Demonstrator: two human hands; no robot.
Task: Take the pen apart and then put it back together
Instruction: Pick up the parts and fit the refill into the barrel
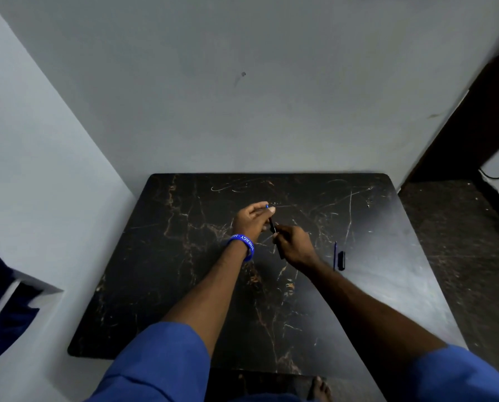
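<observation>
Our dark marbled worktop [184, 285] carries 2 parts set aside at the right, a thin blue refill [335, 255] and a black cap [341, 260]. Our left hand [252, 220] pinches one pen barrel [271, 224] end, our right hand [296, 247] closes round the other, probably for twisting.

Slim black plastic pen barrel [272, 225] is held above the tabletop, tilted, its far end up and away, near end down toward the person. A small blue tip [267, 206] shows at the far end, probably the barrel's end plug; too small to confirm. A second dark, slim section [280, 252] continues below the near end; the joint is hidden.

Thin blue ink refill [335, 255] lies flat on the table, lengthwise away from the person. Short black cap [341, 260] lies just beside it, parallel, on its right.
</observation>
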